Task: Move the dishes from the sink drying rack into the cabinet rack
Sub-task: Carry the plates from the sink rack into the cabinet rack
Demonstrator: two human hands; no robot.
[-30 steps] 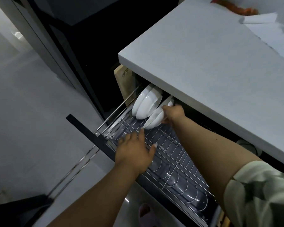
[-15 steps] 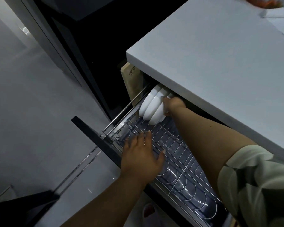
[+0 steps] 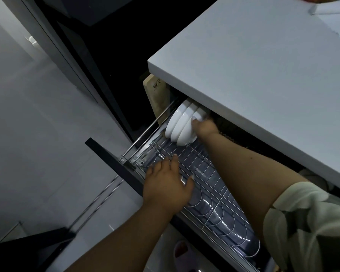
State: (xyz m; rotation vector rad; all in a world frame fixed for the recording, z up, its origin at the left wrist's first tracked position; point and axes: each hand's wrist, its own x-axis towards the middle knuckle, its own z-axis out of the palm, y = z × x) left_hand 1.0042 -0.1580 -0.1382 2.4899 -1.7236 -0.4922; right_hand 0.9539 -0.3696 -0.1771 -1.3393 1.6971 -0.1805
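Three white bowls now nest upright; right hand keeps its grip on the nearest, left hand spread.

A dim kitchen seen from above; a pale grey surface fills the upper right, its square corner jutting over the dark cabinet opening below; a white cloth lies at its far right edge; glossy light grey floor tiles spread across the left, catching a small glare of light near the top; a dark panel runs diagonally beside a black recess; a wooden cutting board stands on edge under the surface's corner; a pink slipper rests on the floor below.
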